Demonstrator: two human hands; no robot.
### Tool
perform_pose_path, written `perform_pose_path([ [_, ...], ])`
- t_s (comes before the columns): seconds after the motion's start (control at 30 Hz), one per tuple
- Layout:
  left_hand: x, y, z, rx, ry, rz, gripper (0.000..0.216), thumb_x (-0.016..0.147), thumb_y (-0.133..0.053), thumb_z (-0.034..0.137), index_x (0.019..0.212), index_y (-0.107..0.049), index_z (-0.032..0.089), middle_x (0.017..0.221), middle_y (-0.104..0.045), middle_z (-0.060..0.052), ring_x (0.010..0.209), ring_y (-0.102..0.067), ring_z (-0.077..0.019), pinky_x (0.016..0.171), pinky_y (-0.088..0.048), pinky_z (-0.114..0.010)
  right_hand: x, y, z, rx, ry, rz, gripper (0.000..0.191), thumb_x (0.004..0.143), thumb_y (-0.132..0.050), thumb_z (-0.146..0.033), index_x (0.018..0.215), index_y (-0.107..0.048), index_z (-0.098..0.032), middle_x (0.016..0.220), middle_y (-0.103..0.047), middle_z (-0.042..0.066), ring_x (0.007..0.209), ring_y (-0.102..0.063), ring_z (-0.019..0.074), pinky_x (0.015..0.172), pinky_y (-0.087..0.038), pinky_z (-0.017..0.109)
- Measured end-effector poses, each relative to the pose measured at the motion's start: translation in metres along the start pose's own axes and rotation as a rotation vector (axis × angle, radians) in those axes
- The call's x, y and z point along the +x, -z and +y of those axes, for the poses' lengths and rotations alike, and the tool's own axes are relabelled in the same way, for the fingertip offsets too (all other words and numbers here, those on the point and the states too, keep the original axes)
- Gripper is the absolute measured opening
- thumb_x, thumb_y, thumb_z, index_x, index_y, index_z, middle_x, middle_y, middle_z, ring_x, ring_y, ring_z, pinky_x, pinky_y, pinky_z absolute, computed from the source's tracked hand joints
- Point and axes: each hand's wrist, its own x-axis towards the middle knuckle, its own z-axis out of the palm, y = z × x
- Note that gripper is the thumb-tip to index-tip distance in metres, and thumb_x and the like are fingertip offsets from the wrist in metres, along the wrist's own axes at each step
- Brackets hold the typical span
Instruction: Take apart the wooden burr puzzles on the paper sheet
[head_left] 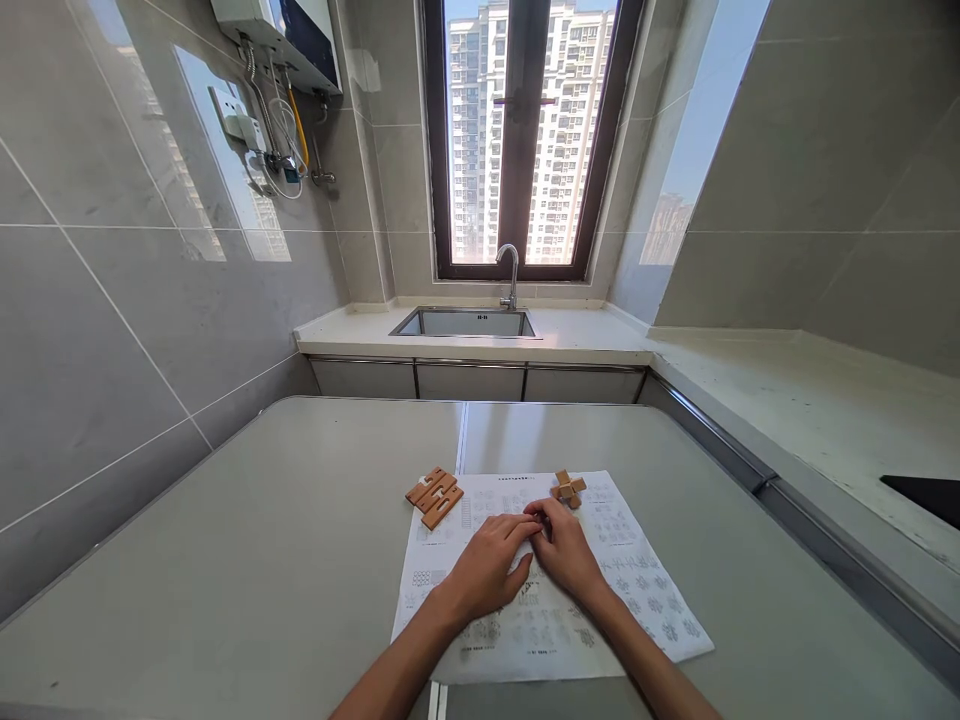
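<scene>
Wooden puzzle pieces (434, 494) lie flat at left; our left hand (487, 572) and right hand (564, 552) meet over the instruction sheet (645, 590), fingertips pinched together on something too small to tell, the assembled wooden cross (568, 488) just beyond; we judge fitting comes next

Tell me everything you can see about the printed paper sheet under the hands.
The sheet is white paper printed with rows of small grey diagrams and some text, too small to read. It lies flat on the grey table, slightly skewed, near the front edge. Both hands rest on its middle, left hand and right hand, fingertips meeting. A small assembled wooden puzzle sits on its far edge; flat wooden pieces lie at its far left corner.
</scene>
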Motion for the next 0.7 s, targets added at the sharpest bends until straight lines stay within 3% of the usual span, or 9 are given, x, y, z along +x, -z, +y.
perform_pose_path([
  [0.43, 0.0008, 0.0015, 0.0005, -0.016, 0.013, -0.004, 0.056, 0.088, -0.057, 0.009, 0.14, -0.051, 0.027, 0.142, -0.059, -0.008, 0.129, -0.055, -0.0276, 0.11, -0.046, -0.047, 0.0015, -0.0039, 0.006, 0.012, 0.015, 0.048, 0.021, 0.085, -0.049, -0.015, 0.099, -0.063, -0.021, 0.097, -0.069, 0.007, 0.09, -0.065, 0.0251, 0.082, -0.052, 0.038],
  [0.7, 0.0006, 0.0011, -0.0009, -0.013, 0.033, -0.01, 0.057, 0.088, -0.056, 0.009, 0.142, -0.048, 0.027, 0.144, -0.058, -0.008, 0.13, -0.055, -0.0276, 0.111, -0.045, -0.048, 0.0026, -0.0059, 0.0049, 0.099, -0.094, 0.129, 0.038, 0.087, -0.053, -0.022, 0.125, -0.053, -0.021, 0.104, -0.069, 0.008, 0.086, -0.068, 0.0234, 0.083, -0.054, 0.04],
])
